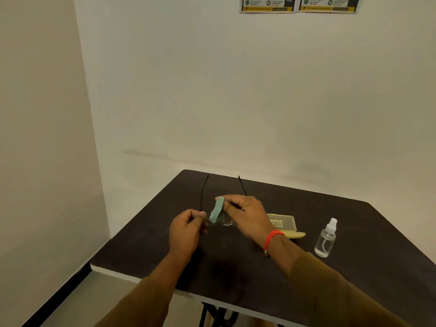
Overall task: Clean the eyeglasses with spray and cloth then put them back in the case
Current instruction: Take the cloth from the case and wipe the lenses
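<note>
I hold thin-framed eyeglasses above the dark table, their two black temple arms pointing away from me. My left hand pinches the frame at its left corner. My right hand presses a folded pale green cloth against a lens. The lenses are nearly invisible behind the cloth and fingers. An open pale yellow case lies on the table just right of my right wrist. A clear spray bottle with a white nozzle stands upright further right.
The table stands in a corner, with white walls at the left and back. Its near edge is white, with a black metal leg below. Two posters hang high on the back wall.
</note>
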